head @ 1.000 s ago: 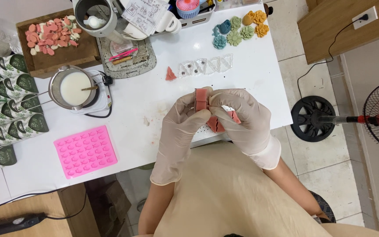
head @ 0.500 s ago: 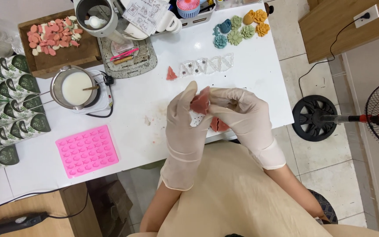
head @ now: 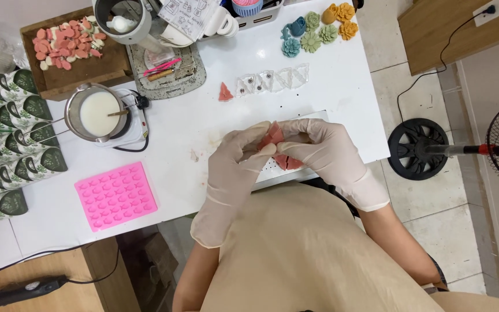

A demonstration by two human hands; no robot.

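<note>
Head view, looking straight down on the white table (head: 330, 86). My left hand (head: 235, 167) and right hand (head: 324, 153), both in pale gloves, are together above the table's near edge, fingertips pinched on a small pink wedge piece (head: 272, 136). A second pink piece (head: 287, 163) shows just below, partly behind my right fingers; I cannot tell which hand holds it.

Around them: a single pink wedge (head: 225, 92) lies beside a row of clear triangular moulds (head: 274, 80). The pink silicone tray (head: 116, 195) sits well left. A pot of white liquid (head: 98, 112) stands on a small hotplate (head: 131, 124).

Risks as I judge them: the wedge looks thin at its tip, so too hard a pinch could crack or dent it. It is held over the table edge; a slip from smooth gloves would likely drop it into my lap. The hotplate cord (head: 129, 147) trails toward my left forearm and could snag.
</note>
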